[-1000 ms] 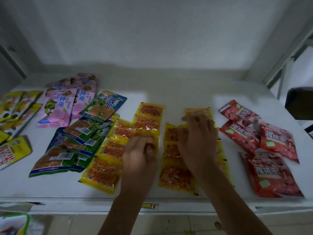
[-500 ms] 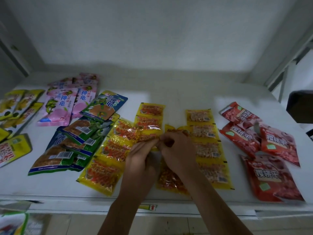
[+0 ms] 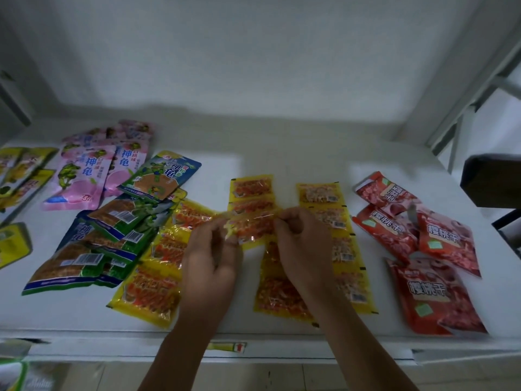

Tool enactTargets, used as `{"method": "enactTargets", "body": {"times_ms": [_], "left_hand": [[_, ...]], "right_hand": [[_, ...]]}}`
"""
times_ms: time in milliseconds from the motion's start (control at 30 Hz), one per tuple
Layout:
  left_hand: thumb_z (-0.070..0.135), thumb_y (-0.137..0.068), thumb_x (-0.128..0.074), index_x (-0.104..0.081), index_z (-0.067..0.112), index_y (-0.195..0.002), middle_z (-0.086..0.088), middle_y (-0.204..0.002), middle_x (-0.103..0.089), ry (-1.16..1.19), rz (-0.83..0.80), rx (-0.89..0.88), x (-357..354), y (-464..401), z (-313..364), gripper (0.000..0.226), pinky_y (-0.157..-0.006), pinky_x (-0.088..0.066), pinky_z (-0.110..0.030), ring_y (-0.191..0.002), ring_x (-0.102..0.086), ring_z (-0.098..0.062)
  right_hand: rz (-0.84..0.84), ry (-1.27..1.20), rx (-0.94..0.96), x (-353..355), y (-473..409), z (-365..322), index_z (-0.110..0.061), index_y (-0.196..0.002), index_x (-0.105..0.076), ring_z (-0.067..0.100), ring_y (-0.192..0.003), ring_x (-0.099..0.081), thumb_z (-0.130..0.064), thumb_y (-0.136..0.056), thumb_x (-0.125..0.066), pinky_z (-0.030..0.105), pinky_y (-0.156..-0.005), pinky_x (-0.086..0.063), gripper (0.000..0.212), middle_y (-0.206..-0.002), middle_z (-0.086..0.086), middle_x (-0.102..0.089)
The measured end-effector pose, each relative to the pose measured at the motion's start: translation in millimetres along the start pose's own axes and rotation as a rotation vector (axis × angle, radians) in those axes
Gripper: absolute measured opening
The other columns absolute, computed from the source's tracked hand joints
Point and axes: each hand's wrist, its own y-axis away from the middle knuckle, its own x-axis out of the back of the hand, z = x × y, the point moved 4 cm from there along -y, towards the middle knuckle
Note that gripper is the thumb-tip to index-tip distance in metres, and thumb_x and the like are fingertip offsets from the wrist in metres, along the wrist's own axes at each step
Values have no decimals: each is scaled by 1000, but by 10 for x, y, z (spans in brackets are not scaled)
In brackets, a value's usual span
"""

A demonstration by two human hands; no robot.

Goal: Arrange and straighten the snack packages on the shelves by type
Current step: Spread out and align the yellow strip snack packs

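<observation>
— Pinching what, exactly?

— A yellow packet [image 3: 253, 227] with orange contents, lifted just above the white shelf [image 3: 296, 165]. The left hand [image 3: 210, 258] grips its left end between curled fingers [image 3: 225, 224], the right hand [image 3: 306, 249] grips its right end, and the packet stretches crosswise between them.

— What lies beneath?

— Yellow strips of joined packets. The middle strip [image 3: 251, 193] runs back from the held packet; its nearer part [image 3: 277, 294] shows below the right hand, which covers the stretch between. The paler right strip [image 3: 335, 235] lies just beside it, partly behind the right wrist. The left strip [image 3: 160, 266] slants toward the shelf's front edge, its inner edge hidden by the left hand.

— And further out?

— To the left, green packets [image 3: 93, 246] overlap in a loose heap, one touching the left strip. Behind them sit pink packets [image 3: 84, 173], and at the far left edge more yellow bags [image 3: 19, 176], partly cut off by the frame. To the right, red packets [image 3: 423, 249] lie scattered and overlapping, apart from the right strip. A dark object [image 3: 493, 179] juts in beyond the shelf's right side; what it is cannot be told.

— Anything on the shelf front?

— A small yellow label [image 3: 225, 347], between the forearms.
</observation>
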Motion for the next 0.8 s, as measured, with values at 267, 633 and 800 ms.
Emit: {"method": "enactTargets", "body": {"times_ms": [267, 633, 800], "left_hand": [[31, -103, -61, -59, -16, -92, -16, -66, -65, 437, -131, 387, -231, -69, 81, 48, -59, -51, -16, -60, -63, -15], [10, -97, -68, -37, 10, -77, -34, -66, -50, 392, -69, 286, -106, 57, 81, 37, -57, -50, -29, -55, -61, -17], [15, -95, -71, -42, 3, -75, -41, -67, -49, 334, -84, 201, -155, 62, 133, 37, -53, -50, -25, -48, -62, -14]], "right_hand": [[-148, -156, 5, -5, 152, 28, -24, -95, -70, 0, -84, -67, -27, -95, -75, 13, -69, -50, 6, -89, -11, -71], [-162, -108, 157, -70, 247, 136, -34, -96, -73, 3, -85, -70, -34, -96, -73, 24, -73, -54, 1, -88, -15, -74], [-106, -158, 143, -45, 247, 209, -29, -96, -75, 4, -81, -69, -25, -97, -72, 17, -69, -49, 5, -85, -17, -72]]}}
